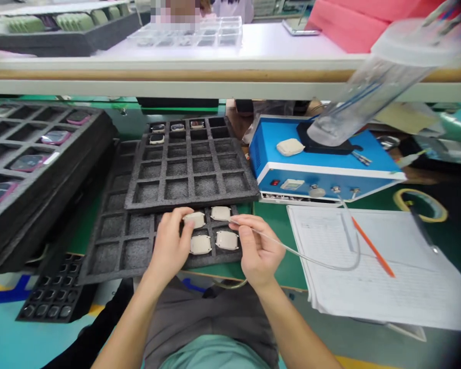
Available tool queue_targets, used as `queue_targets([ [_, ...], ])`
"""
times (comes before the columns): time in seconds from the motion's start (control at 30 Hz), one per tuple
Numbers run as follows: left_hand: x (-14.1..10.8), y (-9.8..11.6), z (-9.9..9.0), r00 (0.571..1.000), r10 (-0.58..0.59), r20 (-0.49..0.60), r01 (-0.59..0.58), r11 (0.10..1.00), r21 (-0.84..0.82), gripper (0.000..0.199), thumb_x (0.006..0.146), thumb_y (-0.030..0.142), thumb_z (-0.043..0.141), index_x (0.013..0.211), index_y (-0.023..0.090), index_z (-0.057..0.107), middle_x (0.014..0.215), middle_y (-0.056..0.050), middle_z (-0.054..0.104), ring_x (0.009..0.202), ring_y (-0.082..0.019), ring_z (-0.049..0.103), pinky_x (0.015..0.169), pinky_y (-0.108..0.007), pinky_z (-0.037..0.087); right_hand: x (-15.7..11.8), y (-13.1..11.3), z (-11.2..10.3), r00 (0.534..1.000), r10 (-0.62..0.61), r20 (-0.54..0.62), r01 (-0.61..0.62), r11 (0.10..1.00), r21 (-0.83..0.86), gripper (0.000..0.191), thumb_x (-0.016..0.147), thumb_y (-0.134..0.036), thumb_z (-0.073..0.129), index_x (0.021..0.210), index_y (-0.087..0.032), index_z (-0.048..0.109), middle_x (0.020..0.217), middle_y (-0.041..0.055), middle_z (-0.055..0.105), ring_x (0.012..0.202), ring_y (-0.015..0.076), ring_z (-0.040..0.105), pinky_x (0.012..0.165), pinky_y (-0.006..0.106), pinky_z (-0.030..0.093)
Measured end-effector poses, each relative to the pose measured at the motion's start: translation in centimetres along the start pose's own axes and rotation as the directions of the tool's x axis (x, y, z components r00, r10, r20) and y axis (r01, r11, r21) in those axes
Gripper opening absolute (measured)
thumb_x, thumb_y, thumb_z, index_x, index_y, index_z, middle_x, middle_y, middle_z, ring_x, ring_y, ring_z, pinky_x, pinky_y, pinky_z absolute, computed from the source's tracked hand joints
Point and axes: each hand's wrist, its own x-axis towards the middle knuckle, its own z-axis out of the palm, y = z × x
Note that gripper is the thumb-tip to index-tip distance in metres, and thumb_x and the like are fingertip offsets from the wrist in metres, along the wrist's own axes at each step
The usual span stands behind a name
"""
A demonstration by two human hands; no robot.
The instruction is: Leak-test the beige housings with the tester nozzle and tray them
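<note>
My left hand (171,241) pinches a cream, watch-shaped case (196,220) between thumb and fingers, over the lower foam tray (136,251). In my right hand (260,251) is the end of a thin clear tube (305,256), gripped between thumb and fingers. Its tip points left, close to a second cream case (220,213). Two more such cases, one at the left (201,245) and one at the right (227,240), lie in tray pockets between my hands. The tube curves away to the front of a blue box (330,177).
Another foam tray (180,166) holds several watches in its back pockets. A foam stack (61,154) with pink-edged watches rises at left. A clear cylinder (353,92) leans on the blue box, beside a cream pad (290,147). Papers (341,292), an orange stick (373,247) and tape (420,205) lie right.
</note>
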Motion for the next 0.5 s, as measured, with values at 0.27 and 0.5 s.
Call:
queue_targets([
  [0.27,-0.5,1.0,0.6,0.983,0.174,0.052,-0.171,0.791,0.588,0.031,0.099,0.022,0.058,0.126,0.019,0.073,0.106,-0.012,0.076,0.090,-0.028,0.066,0.073,-0.039,0.048,-0.2,0.0,-0.3,1.000,0.011,0.023,-0.010,1.000,-0.020,0.017,0.098,-0.017,0.063,0.103,-0.024,0.077,0.102,0.0070,0.075,0.093,0.0222,0.075,0.078,0.039,0.066],
  [0.5,8.7,1.8,-5.6,0.982,0.170,0.077,-0.179,0.742,0.646,0.035,0.104,0.032,0.049,0.126,0.020,0.073,0.124,-0.010,0.075,0.115,-0.028,0.068,0.098,-0.039,0.052,-0.2,0.0,-0.1,0.999,0.042,0.002,-0.042,0.999,-0.011,0.016,0.099,-0.018,0.062,0.103,-0.025,0.076,0.101,0.0054,0.076,0.091,0.0211,0.076,0.079,0.038,0.065],
])
